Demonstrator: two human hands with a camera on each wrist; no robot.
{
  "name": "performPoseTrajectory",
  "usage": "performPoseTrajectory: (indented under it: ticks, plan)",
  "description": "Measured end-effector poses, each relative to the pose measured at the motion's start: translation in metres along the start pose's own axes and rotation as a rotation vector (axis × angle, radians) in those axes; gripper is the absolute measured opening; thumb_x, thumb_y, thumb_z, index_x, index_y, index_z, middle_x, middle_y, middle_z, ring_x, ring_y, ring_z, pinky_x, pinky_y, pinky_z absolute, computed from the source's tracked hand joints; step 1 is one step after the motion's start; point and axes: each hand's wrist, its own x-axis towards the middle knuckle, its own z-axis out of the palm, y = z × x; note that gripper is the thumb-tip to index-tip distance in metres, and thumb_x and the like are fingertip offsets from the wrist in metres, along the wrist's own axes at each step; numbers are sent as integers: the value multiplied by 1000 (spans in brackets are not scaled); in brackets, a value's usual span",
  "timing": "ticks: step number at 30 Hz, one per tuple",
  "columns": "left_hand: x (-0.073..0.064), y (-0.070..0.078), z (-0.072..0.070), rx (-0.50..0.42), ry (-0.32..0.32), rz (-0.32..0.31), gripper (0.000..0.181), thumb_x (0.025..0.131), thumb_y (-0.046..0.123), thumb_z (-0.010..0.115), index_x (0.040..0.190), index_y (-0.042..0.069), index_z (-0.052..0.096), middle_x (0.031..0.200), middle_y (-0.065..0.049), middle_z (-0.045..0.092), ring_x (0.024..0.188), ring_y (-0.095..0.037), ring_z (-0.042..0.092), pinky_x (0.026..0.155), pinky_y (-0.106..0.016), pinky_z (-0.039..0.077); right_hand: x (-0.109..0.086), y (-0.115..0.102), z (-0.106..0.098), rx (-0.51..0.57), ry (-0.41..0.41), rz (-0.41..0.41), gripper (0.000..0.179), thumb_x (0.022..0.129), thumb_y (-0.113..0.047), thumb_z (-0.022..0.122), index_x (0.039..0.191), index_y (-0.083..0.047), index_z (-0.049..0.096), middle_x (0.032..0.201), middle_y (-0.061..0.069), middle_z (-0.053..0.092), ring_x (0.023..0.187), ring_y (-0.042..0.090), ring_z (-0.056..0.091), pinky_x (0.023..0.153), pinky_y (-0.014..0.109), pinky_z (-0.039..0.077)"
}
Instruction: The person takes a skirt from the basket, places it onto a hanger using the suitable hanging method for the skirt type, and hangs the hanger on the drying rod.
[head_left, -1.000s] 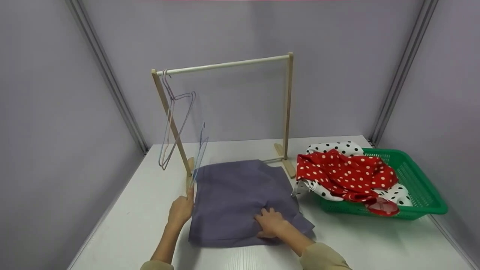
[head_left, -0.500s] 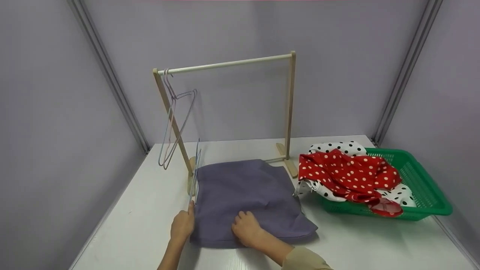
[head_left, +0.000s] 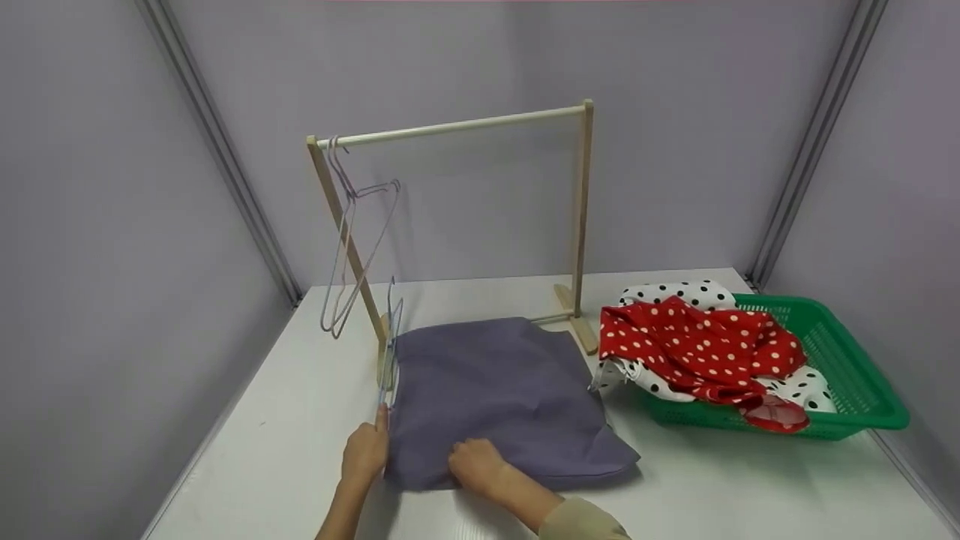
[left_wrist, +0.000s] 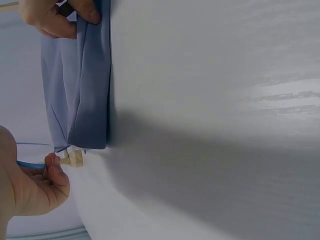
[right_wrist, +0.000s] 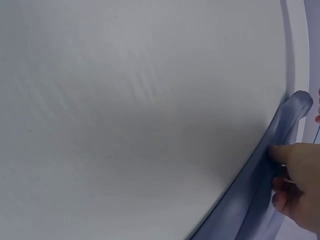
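A purple-grey cloth garment (head_left: 495, 397) lies spread on the white table; its exact kind does not show. My left hand (head_left: 364, 451) grips a thin light-blue clothes hanger (head_left: 386, 367), which stands edge-on along the garment's left side. In the left wrist view, the blue wire (left_wrist: 31, 164) runs into the curled fingers of that hand (left_wrist: 40, 187). At the garment's near edge, my right hand (head_left: 477, 466) pinches the fabric. The right wrist view shows the thumb and fingers of this hand (right_wrist: 302, 182) on the gathered hem (right_wrist: 250, 200).
A wooden garment rack (head_left: 457, 126) stands behind the garment. Several wire hangers (head_left: 346, 262) hang at its left end. On the right, a green plastic basket (head_left: 862, 375) holds red polka-dot cloth (head_left: 697, 349) and white cloth with black dots (head_left: 686, 294).
My right hand has slid left across the garment to its near edge and now pinches it there. The left hand has come slightly nearer, bringing the hanger lower along the garment's left side.
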Motion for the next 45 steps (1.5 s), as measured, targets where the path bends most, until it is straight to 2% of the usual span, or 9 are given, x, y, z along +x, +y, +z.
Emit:
performPoseTrajectory:
  ticks: [3,9,13,19,23,26,34,39,45]
  plan:
    - [1,-2,0,0,2,-13,81,97,52,14,89,-16,58,76,-22,59,70,-36,59,65,-47,45,2,12,-3,292,9,81,11,80,-10,63,69,-9,64,67,1,59,61,14,58,54,29,47]
    - [3,-8,-1,-11,8,-38,81,97,52,12,87,-13,59,72,-19,58,64,-28,54,61,-44,44,12,48,-16,1021,174,359,12,88,2,48,81,0,58,64,2,51,53,9,46,52,28,43]
    - [2,-9,-1,-25,-10,-48,83,96,54,12,89,-15,58,72,-18,57,64,-27,53,59,-41,44,15,76,-23,1365,226,581,14,92,0,44,91,3,58,63,2,50,48,8,50,49,27,49]
    - [-3,-8,4,-27,-13,-37,77,98,51,14,83,-11,58,67,-14,54,60,-24,52,55,-37,42,14,108,-30,1722,339,828,13,95,1,39,95,8,50,70,8,49,57,12,53,56,27,52]
    - [-5,-5,7,-29,-2,-32,77,98,50,14,84,-12,58,66,-13,54,60,-24,52,54,-36,42,13,123,-31,1890,491,933,12,96,2,36,95,9,46,73,10,49,60,13,54,59,25,52]
    - [-8,0,10,-36,-6,-53,79,97,52,13,83,-10,58,65,-12,53,59,-23,51,53,-34,41,13,131,-31,1965,607,953,11,96,2,36,95,8,44,72,10,49,60,13,55,61,24,52]
    - [-16,18,17,-46,21,-69,82,95,58,13,80,-9,59,62,-11,52,55,-22,51,49,-32,40,16,139,-34,2081,850,907,9,97,4,33,101,8,40,81,13,49,70,16,56,72,29,52]
    - [-15,18,19,-43,25,-66,82,95,57,14,81,-10,59,62,-11,53,55,-22,51,49,-32,40,18,146,-38,2157,1014,898,14,97,5,31,108,11,39,88,17,50,75,19,59,79,33,51]
    - [-20,23,30,-11,12,-54,79,97,54,17,83,-12,59,62,-12,53,55,-22,52,49,-34,42,15,149,-36,2220,1072,869,14,98,4,30,108,10,38,95,20,47,79,21,60,84,36,49]
